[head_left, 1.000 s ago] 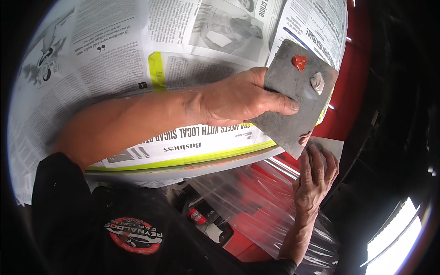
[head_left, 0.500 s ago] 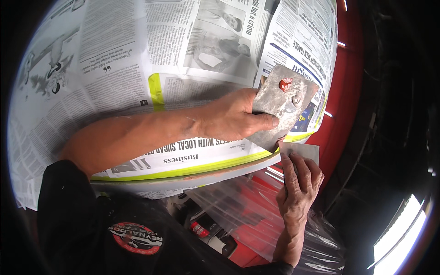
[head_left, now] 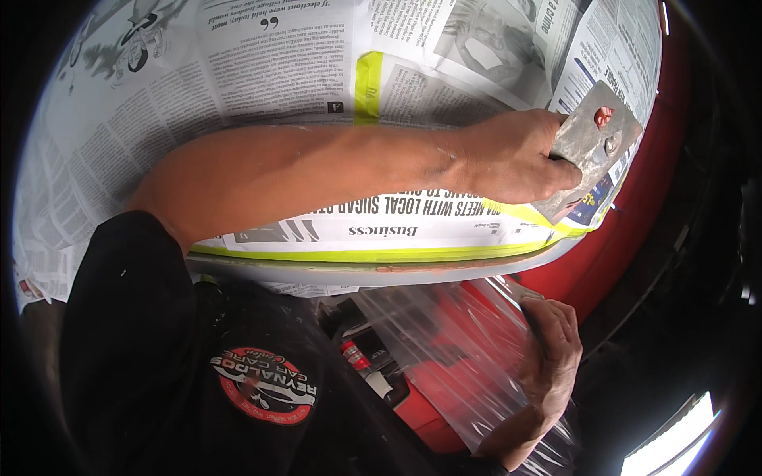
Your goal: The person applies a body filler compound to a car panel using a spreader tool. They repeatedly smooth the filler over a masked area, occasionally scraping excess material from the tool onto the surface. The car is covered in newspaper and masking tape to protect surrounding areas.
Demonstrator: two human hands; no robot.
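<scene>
Our left hand [head_left: 516,159] grips a grey board [head_left: 591,151] with red filler against the newspaper-masked panel [head_left: 381,262] while our right hand [head_left: 552,357] lies spread on plastic sheet [head_left: 444,333]; spreading seemingly needs steady, flat pressure.

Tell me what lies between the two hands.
In the head view, between the left hand holding the metal spreader and the right hand: newspaper masking, yellow-green tape, clear plastic sheeting.
</scene>
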